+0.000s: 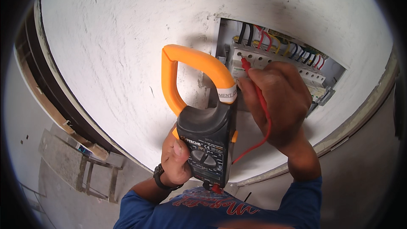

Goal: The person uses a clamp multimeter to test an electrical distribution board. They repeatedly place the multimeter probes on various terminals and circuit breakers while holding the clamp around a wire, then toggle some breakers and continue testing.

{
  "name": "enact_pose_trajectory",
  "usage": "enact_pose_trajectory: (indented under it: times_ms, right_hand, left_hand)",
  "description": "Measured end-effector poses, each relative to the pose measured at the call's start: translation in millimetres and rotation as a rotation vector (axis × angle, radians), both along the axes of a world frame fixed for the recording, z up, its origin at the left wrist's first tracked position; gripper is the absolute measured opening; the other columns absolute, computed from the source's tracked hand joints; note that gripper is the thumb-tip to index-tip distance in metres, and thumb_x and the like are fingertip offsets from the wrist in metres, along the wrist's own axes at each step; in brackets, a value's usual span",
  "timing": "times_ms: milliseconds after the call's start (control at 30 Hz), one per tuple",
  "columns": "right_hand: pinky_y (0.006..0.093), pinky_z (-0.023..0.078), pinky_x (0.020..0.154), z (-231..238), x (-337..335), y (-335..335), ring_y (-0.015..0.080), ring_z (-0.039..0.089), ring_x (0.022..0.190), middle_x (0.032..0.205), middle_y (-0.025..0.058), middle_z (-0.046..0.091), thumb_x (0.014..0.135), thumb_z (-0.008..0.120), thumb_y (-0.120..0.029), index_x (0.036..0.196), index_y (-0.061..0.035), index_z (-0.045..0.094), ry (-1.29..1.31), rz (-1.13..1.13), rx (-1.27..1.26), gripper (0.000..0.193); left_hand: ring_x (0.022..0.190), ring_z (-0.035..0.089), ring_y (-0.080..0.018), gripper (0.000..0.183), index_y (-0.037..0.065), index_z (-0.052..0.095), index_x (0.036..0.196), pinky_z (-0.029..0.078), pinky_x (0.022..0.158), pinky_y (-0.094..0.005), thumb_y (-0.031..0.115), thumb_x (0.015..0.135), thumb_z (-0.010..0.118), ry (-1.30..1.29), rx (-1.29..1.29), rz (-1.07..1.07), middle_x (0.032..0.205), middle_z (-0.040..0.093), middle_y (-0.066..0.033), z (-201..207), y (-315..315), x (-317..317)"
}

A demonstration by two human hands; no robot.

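Observation:
My left hand (174, 154) is wrapped round the side of a clamp meter (203, 146), black with a grey rotary dial and large orange jaws (193, 57) that are closed. The fingers behind the meter are hidden. Between the thumb and fingers of my right hand (280, 97) is a red test probe (246, 64), its tip at the leftmost screw hole of a row of circuit breakers (258, 59); whether it touches metal cannot be made out. From the probe a red lead (266, 133) curves down behind the meter. A red plug (217, 189) sits at the meter's lower end.
An open distribution box (337, 76) is recessed in the rough white wall (123, 42). Black, red, yellow and blue wires (265, 38) enter the breakers from above. On the floor at the lower left stands a worn wooden bench (63, 159). A dark frame edge (55, 68) runs along the left.

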State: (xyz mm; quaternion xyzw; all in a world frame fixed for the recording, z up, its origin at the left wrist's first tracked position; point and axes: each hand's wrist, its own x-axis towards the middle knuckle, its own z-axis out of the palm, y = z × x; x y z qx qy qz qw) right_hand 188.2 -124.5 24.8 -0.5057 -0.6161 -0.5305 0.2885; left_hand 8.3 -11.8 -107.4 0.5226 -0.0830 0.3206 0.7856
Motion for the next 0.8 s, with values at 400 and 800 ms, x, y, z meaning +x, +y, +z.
enact_pose_trajectory:
  times_ms: [400,800]
  right_hand:
    - [0.0369,0.051,0.058,9.2,1.2,-3.7,0.0245,0.064,0.071,0.074,0.0068,0.066,0.078,0.089,-0.008,0.093,-0.0043,0.071,0.024,0.055,-0.013,0.024]
    - [0.0373,0.049,0.057,7.0,1.9,-2.5,0.0243,0.062,0.069,0.073,0.0057,0.063,0.078,0.089,-0.009,0.095,-0.0034,0.071,-0.038,0.020,-0.022,0.025]
  left_hand:
    - [0.112,0.071,-0.0384,0.097,-0.002,0.044,0.153,0.060,0.090,-0.0452,0.079,0.100,0.046,-0.063,-0.016,0.005,0.127,0.069,-0.0267,-1.6,1.0,4.3]
    - [0.125,0.069,-0.0311,0.094,-0.009,0.034,0.156,0.058,0.105,-0.0424,0.065,0.104,0.055,-0.125,-0.032,-0.134,0.144,0.061,-0.0269,1.7,6.4,3.3]
